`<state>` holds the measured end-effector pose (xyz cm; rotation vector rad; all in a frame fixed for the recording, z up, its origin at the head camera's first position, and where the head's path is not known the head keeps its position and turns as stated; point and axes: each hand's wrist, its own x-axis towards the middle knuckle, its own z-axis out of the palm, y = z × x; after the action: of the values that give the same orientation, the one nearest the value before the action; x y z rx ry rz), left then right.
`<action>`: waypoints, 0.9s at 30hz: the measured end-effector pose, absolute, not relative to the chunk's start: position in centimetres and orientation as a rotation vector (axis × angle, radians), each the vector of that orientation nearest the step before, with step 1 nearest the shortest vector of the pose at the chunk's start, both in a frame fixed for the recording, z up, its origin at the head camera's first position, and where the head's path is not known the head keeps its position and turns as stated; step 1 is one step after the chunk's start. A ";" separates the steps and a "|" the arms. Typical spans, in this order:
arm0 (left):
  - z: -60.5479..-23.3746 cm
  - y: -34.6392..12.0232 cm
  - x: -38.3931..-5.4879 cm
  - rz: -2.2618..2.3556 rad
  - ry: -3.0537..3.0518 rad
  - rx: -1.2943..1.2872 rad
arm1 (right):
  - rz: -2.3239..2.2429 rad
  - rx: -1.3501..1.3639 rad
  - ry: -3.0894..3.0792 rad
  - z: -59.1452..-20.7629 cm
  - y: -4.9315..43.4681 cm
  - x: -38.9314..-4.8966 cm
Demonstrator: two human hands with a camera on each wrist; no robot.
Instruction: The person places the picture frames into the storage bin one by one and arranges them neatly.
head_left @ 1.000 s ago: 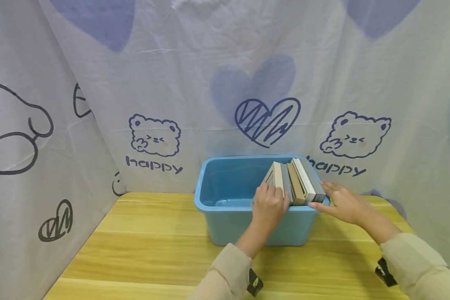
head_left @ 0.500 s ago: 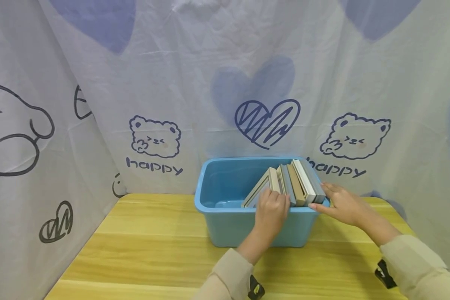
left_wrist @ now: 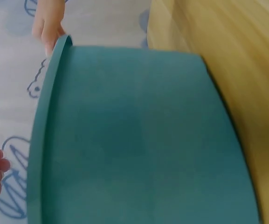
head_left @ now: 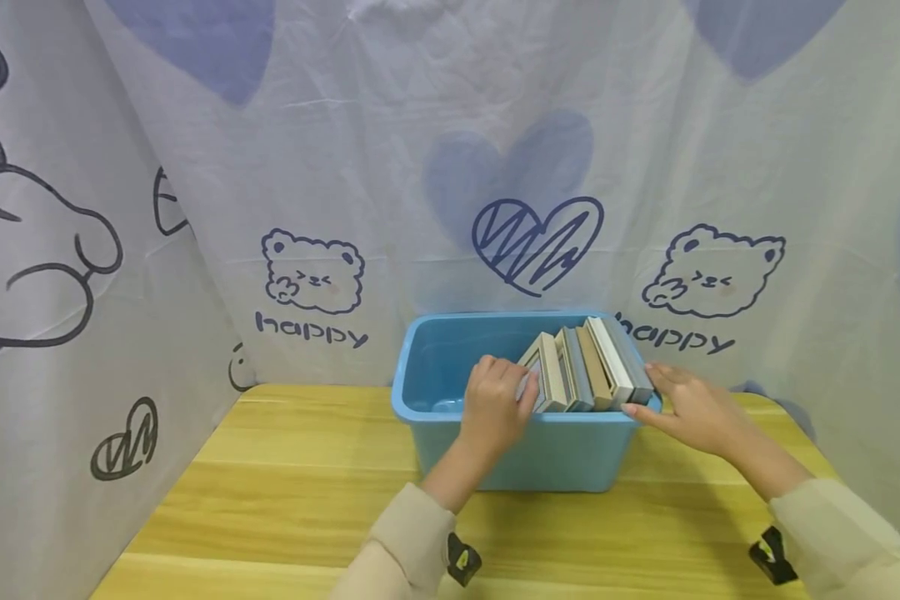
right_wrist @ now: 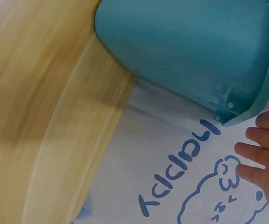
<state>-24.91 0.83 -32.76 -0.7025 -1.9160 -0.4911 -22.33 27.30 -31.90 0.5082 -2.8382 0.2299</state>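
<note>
A light-blue plastic bin (head_left: pixel 521 454) stands on the table, with a row of picture frames (head_left: pixel 595 364) leaning inside its right half. Above the front rim, my left hand (head_left: pixel 495 400) is beside the leftmost frame (head_left: pixel 553 371), its thumb close to that frame's face. Loosely bent fingertips (left_wrist: pixel 0 165) with nothing visible between them show in the left wrist view. My right hand (head_left: pixel 690 411) lies at the right front corner, thumb by the rim and outermost grey frame. Its fingers (right_wrist: pixel 255 151) are nearly straight in the right wrist view; contact there is unclear.
The wood-grain table (head_left: pixel 292 475) extends to the left and in front of the bin. A white cloth (head_left: pixel 390 167) printed with hearts and bears hangs behind it and along both sides.
My left hand has moved left from the top of the leftmost frames to their left side, covering part of that frame's face. The right hand stays at the bin's corner.
</note>
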 end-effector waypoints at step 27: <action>-30.6 -13.2 -26.5 -0.499 -2.077 -0.736 | 0.303 0.575 -1.859 -30.0 29.1 -21.4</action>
<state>-26.47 -13.24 -30.62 -0.7360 -2.0775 -0.4985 -21.35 29.06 -29.96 0.5748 -1.8590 0.3026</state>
